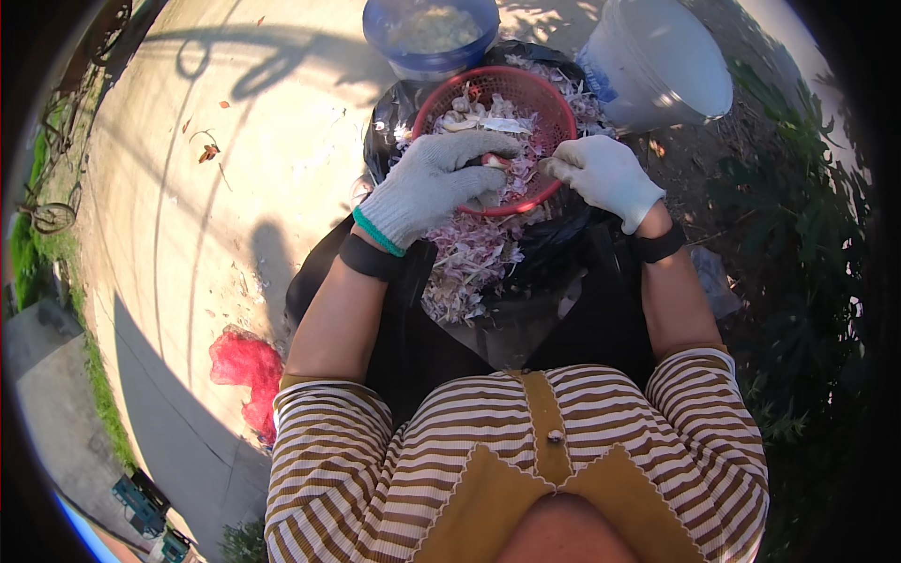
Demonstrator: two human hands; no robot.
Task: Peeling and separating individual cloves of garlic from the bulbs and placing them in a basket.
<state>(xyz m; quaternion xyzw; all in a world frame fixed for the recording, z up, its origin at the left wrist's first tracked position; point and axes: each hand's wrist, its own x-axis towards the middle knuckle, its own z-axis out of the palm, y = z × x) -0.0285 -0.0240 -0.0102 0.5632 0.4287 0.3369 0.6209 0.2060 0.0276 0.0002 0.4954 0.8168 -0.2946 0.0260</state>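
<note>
My left hand [443, 176], in a grey knit glove with a green cuff, is over the left side of a red plastic colander [567, 105]. Between its thumb and fingers sits a small pale and reddish piece, seemingly a garlic clove [495, 161]. My right hand [605, 172], in a white glove, is at the colander's right rim with its fingers bent together. Whether anything is pinched in them is hidden. Inside the colander lie garlic cloves [461, 112], a white strip [505, 125] and loose garlic skins [524, 172].
Behind the colander stands a blue basin [376, 35] holding pale pieces, probably peeled garlic. A white plastic bucket [633, 77] leans at the right. Black plastic sheeting [542, 243] and heaped garlic skins [468, 260] lie below the colander. A red mesh bag [246, 366] rests on the ground, left.
</note>
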